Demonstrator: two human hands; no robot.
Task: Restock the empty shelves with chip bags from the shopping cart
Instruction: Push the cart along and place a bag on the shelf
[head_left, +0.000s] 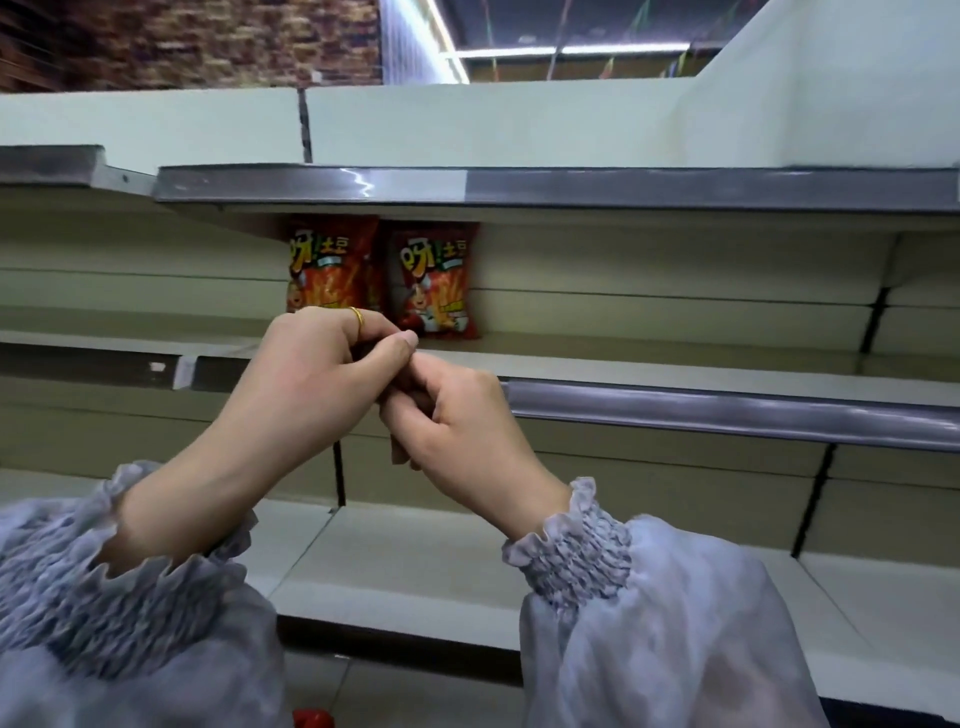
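Fingers (402, 343) of my left hand (311, 374) and right hand (457, 421) are curled, tips meeting in front of the middle shelf (675, 371). No bag is in them; I cannot tell whether they pinch something small.

Risk: the chip bags stand upright and unsupported, so nudging a new bag in alongside could topple them.

Count: 2 bags on the shelf, left bag (327, 265) and right bag (434, 280), with possibly a third showing between. Cart not in view.
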